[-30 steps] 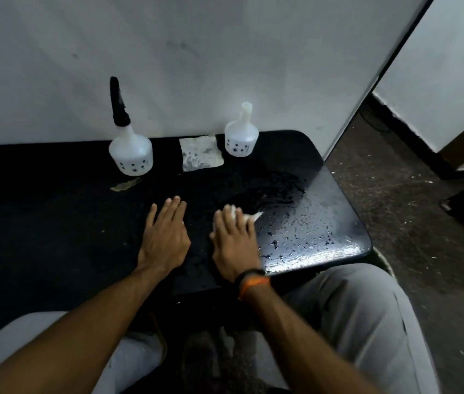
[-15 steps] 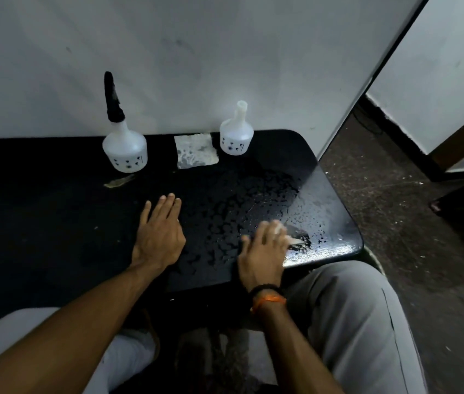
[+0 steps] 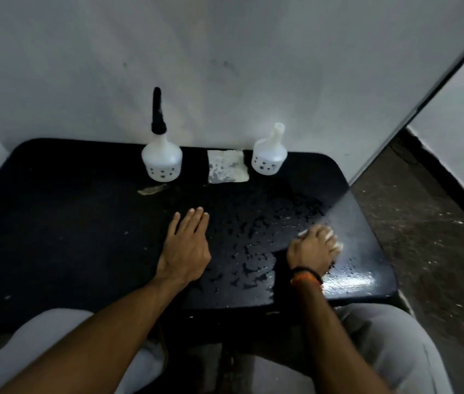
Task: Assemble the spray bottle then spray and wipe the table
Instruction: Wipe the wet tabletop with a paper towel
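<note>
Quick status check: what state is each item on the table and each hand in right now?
Sprayer bottle: upright, black sprayer fitted.
Open bottle: upright, no top.
Spare cloth: flat between the bottles.
Table: droplets on right half.
Left hand: flat on table.
Right hand: presses white cloth on table.

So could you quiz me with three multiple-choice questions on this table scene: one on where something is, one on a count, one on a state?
1. Where does the folded cloth lie?
A. between the two bottles
B. on the floor
C. under the left hand

2. How many white bottles stand on the table?
A. one
B. two
C. four

3. What is the right hand doing?
A. lifting a bottle
B. hanging idle
C. pressing a white wipe on the wet surface

Answers: 1 A, it sits between the nozzle bottle and the open-necked bottle. 2 B, both stand by the wall. 3 C, white shows under its fingers.
</note>
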